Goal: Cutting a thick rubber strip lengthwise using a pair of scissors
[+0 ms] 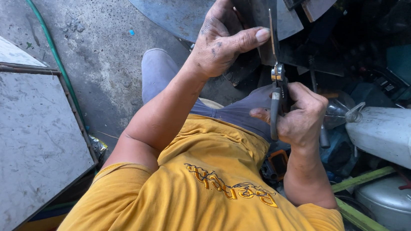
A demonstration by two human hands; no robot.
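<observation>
My left hand (217, 44) pinches a thin dull-grey sheet-metal piece (256, 10), thumb flat on its edge, held up over my knees. My right hand (303, 117) is clenched round the dark handles of tin snips (277, 95), shiny pivot bolt, blades biting the sheet's rusty edge. Pitted concrete floor (92, 34), green hose (47, 40), scratched steel table (12, 142).

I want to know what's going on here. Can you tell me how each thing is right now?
left hand: gripping the metal sheet, thumb pressed on its edge
right hand: closed around the snips' handles
metal sheet: held up, edge-on
tin snips: blades on the sheet's edge
green hose: lying on concrete
white bucket: tipped over
</observation>
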